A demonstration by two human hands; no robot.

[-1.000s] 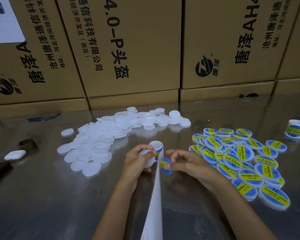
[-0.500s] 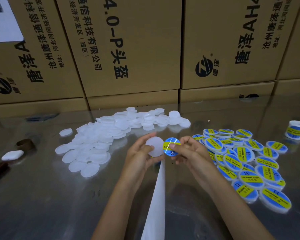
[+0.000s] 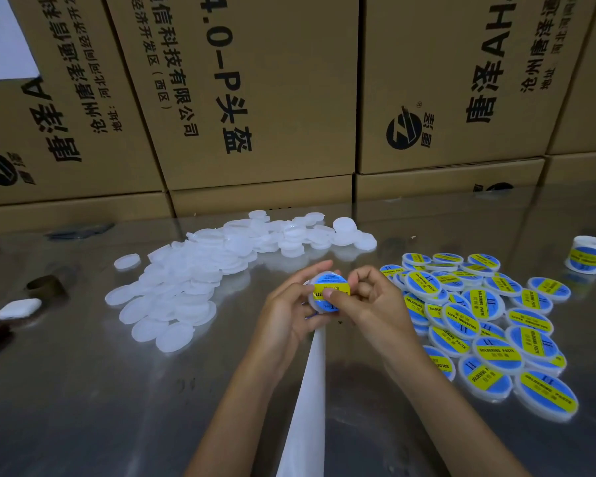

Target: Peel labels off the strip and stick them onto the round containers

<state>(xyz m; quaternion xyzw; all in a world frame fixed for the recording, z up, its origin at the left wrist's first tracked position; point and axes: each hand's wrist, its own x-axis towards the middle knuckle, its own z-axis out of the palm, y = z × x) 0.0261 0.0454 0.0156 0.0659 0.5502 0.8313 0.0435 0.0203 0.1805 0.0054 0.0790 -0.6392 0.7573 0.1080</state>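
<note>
My left hand (image 3: 288,304) grips a white round container (image 3: 326,287) at table centre. A blue and yellow label (image 3: 331,283) lies on its top face. My right hand (image 3: 372,301) presses the label with thumb and fingers against the container. A white backing strip (image 3: 307,401) hangs from under my hands toward the near edge. A heap of unlabelled white containers (image 3: 200,280) lies to the left. Several labelled containers (image 3: 486,325) are piled to the right.
A roll of labels (image 3: 587,254) stands at the far right of the shiny metal table (image 3: 83,390). Cardboard boxes (image 3: 255,98) wall off the back. A brown tape ring (image 3: 45,285) and a white block (image 3: 18,308) lie at the left.
The label, held beside the bare container half a second ago, now sits on the container's top. My right hand has moved left onto it.
</note>
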